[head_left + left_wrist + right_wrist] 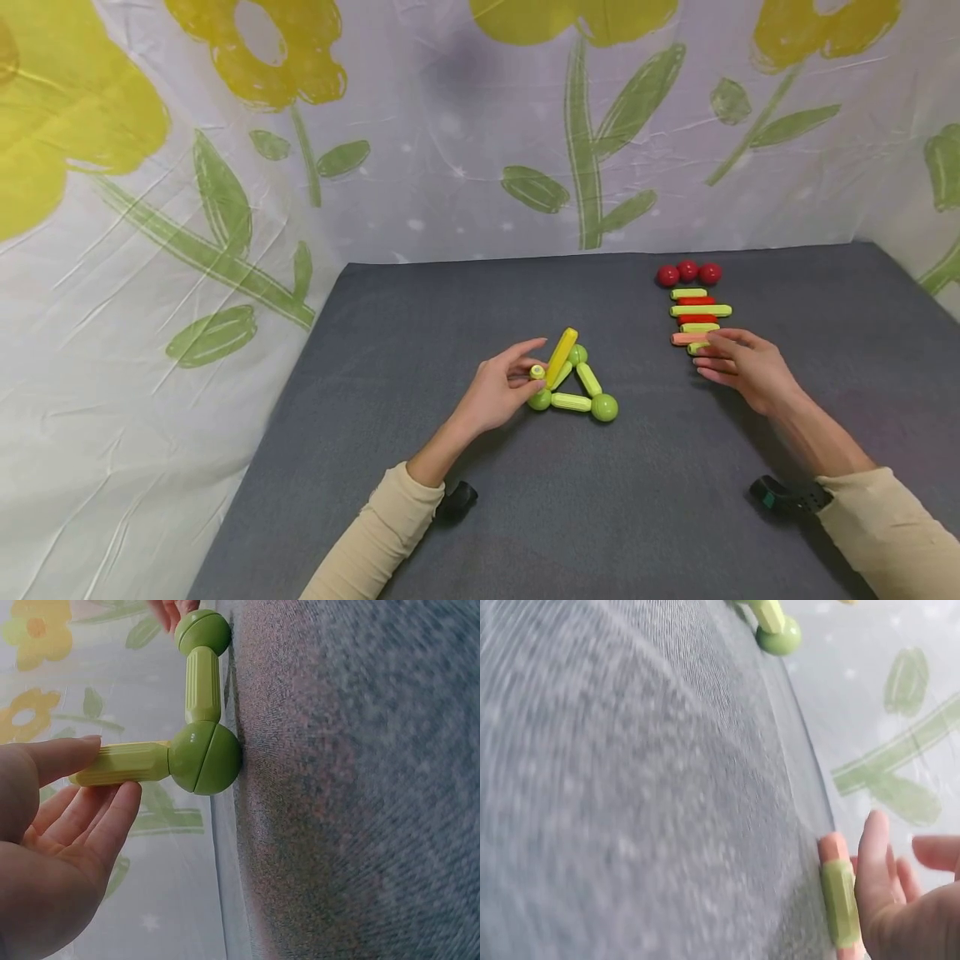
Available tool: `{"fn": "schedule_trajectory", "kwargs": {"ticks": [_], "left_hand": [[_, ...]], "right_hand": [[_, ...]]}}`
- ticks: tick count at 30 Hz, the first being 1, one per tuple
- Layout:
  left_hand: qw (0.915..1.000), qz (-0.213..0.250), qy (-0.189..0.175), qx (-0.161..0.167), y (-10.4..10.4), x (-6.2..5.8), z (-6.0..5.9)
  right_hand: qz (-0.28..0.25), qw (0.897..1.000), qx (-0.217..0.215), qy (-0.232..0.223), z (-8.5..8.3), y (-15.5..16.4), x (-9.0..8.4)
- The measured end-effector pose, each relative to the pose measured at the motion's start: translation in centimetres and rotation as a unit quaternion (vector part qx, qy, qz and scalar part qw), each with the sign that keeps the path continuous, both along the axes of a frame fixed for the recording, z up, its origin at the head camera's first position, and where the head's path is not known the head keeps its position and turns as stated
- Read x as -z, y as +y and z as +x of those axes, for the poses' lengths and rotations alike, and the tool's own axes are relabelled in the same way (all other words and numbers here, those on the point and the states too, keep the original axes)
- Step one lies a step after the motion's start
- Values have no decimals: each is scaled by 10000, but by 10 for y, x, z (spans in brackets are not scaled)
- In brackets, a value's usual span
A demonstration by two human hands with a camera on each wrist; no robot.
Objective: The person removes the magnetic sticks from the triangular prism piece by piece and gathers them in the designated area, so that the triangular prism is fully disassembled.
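My left hand (498,387) pinches a short yellow-green stick (124,763) between thumb and fingers. That stick stands up from a green ball (206,757) at the near left corner of a triangle of green balls and ribbed light-green sticks (571,402). Beside it a longer yellow stick (561,357) slants upward over the triangle's left side. My right hand (746,371) hovers at the near end of a row of sticks, fingers loosely extended. Its fingertips overlap a pink stick (688,338) and lie right beside a short light-green stick (840,904).
Behind the pink stick, red sticks (697,319) and light-green sticks (701,311) lie in the row. Three red balls (687,270) sit beyond them near the far edge of the dark grey table (420,325). A flower-printed cloth (465,167) hangs behind it.
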State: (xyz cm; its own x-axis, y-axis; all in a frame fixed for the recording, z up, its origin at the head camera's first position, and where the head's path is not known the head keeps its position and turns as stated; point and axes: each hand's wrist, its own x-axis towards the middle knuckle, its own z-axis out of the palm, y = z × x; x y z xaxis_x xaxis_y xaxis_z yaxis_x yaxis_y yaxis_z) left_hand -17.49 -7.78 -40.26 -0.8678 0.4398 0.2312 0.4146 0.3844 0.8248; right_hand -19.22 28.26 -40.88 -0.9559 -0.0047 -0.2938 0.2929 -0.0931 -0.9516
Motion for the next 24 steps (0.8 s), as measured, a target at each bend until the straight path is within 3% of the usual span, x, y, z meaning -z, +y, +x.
{"fn": "schedule_trajectory", "kwargs": {"ticks": [7,10,17,24], "left_hand": [[10000,20,7,13,0,0,1],[10000,50,0,14,-1,1,0],[10000,38,-9,27,-1,1,0],[10000,-54,37,-19,0,1,1]], "right_hand": [[-783,9943,-708,167,-4,-20,-2],[-847,9924,-868,191,-6,-33,-2],[-307,9904,-1265,458,-11,-68,0],[371,9792,-1854,732,-16,-100,-4]]}}
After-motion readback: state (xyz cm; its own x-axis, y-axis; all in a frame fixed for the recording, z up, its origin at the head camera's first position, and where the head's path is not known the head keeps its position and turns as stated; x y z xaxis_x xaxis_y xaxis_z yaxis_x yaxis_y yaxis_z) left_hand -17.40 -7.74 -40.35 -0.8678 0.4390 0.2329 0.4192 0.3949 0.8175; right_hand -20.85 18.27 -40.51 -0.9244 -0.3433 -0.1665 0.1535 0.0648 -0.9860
